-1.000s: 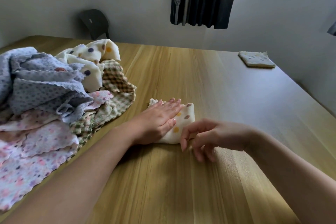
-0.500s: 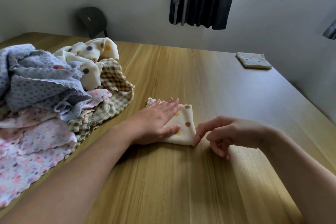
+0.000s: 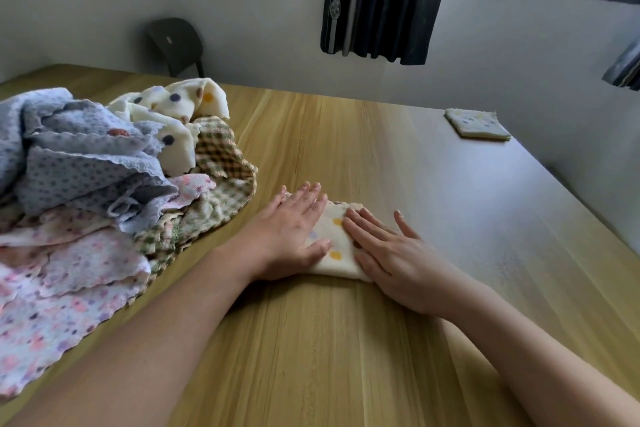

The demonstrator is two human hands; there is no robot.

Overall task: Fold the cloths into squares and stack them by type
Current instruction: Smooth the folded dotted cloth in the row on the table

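Note:
A cream cloth with coloured dots (image 3: 333, 243) lies folded small on the wooden table (image 3: 346, 340), in the middle of the view. My left hand (image 3: 291, 229) presses flat on its left half with straight fingers. On its right half rests my right hand (image 3: 388, 253), also flat, fingers spread. A heap of unfolded cloths (image 3: 104, 191) lies at the left: grey-blue dotted, cream dotted, green checked and pink flowered. One folded cream square (image 3: 477, 124) sits at the far right corner of the table.
The table's right edge runs close to a grey wall (image 3: 571, 87). A dark chair (image 3: 175, 45) stands behind the table's far left. A black curtain (image 3: 384, 0) hangs under the window.
My right hand, curled beside the cloth's right edge before, has opened and moved left onto the cloth. My left hand stayed pressed on it.

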